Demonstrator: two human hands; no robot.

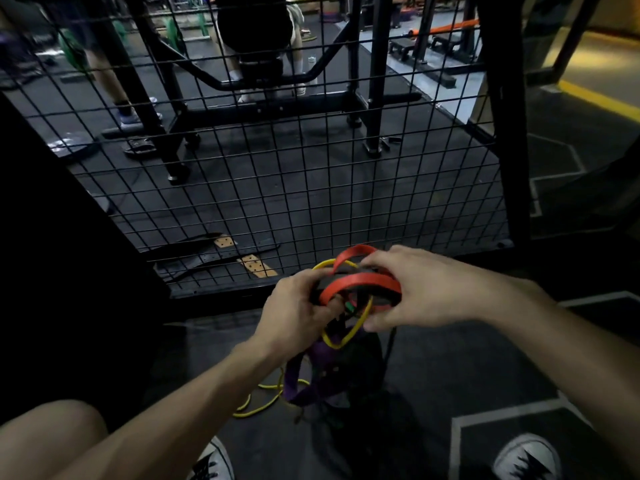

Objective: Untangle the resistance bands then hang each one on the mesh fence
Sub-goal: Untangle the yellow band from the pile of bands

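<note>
A knot of resistance bands hangs between my hands, low in front of the black mesh fence (311,174). The red band (360,282) loops on top, a thin yellow band (346,337) winds through it, and a purple band (294,379) droops toward the floor with black bands mixed in. My left hand (294,310) grips the left side of the tangle with curled fingers. My right hand (408,289) pinches the right side, thumb under and fingers over the red and yellow loops. More yellow band (256,407) lies on the floor below.
Leather lifting belts (221,258) lie on the floor just behind the fence. A black rack frame (374,98) and people's legs stand beyond the mesh. A thick fence post (498,116) rises at right. My shoes (526,455) show at the bottom edge.
</note>
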